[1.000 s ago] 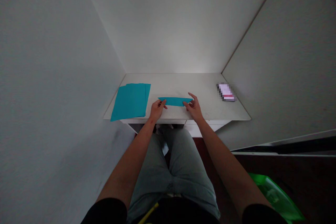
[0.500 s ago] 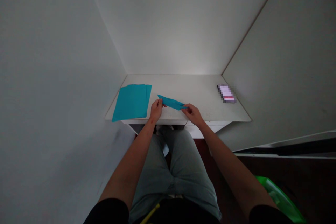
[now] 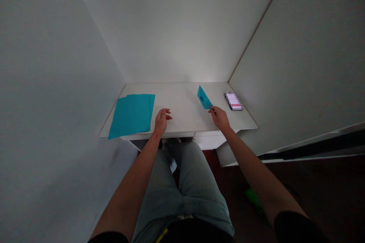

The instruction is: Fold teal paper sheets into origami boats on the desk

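My right hand (image 3: 220,117) pinches one end of a small folded piece of blue paper (image 3: 204,98), which is tilted up above the white desk (image 3: 182,102). A darker spot shows on the paper's face. Nothing is in my left hand (image 3: 161,120), its fingers loosely bent and apart over the desk's front part. Just left of that hand lie overlapping sheets of blue paper (image 3: 131,114), with one corner reaching over the desk's front edge.
A phone (image 3: 234,101) with a blurred screen lies at the desk's right side. White walls (image 3: 176,26) close in the back and both sides. Something green (image 3: 252,196) sits on the dark floor, partly behind my right forearm.
My left hand has let go of the folded blue paper. My right hand has carried it to the right, nearer the phone, and tipped it up. The camera view has shifted slightly.
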Available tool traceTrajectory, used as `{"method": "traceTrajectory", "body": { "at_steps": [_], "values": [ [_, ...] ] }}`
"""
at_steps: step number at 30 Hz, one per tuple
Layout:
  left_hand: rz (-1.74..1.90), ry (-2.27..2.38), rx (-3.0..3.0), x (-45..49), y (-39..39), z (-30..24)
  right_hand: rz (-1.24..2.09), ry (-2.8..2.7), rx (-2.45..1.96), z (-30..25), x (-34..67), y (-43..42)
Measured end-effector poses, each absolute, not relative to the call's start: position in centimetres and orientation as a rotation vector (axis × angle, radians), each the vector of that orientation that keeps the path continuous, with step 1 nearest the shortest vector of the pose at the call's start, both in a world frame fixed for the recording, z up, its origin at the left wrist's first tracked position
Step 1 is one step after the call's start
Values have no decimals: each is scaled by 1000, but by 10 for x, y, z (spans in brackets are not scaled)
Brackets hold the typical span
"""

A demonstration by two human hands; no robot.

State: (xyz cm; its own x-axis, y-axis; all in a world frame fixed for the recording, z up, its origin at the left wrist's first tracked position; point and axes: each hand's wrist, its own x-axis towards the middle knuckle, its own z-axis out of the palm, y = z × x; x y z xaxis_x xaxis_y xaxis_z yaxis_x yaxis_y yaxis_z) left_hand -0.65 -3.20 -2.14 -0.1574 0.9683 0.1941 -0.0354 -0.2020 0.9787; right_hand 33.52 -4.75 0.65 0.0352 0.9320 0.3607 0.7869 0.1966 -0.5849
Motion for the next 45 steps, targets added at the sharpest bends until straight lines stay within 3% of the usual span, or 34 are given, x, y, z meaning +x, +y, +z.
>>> {"method": "traceTrajectory", "body": {
  "at_steps": [6,19,27,31,36,40,45],
  "values": [
    [1459,1199,1232,-5,-34,-18,257,-1723,-1767,6,350,-14],
    [1307,1257,1365,-5,-41,-1,490,-1282,-1599,-21,338,-31],
    [967,1644,2184,-148,-80,17,471,-1342,-1579,-21,341,-27],
    [655,1699,2230,-220,-105,11,491,-1283,-1562,-22,341,-27],
    [483,1688,2239,-242,-114,16,503,-1286,-1565,-20,341,-29],
    [590,1814,2200,-238,-104,30,489,-1316,-1580,-19,340,-28],
    [1067,1749,2184,-217,-78,67,483,-1308,-1572,-19,339,-27]
  ]
}}
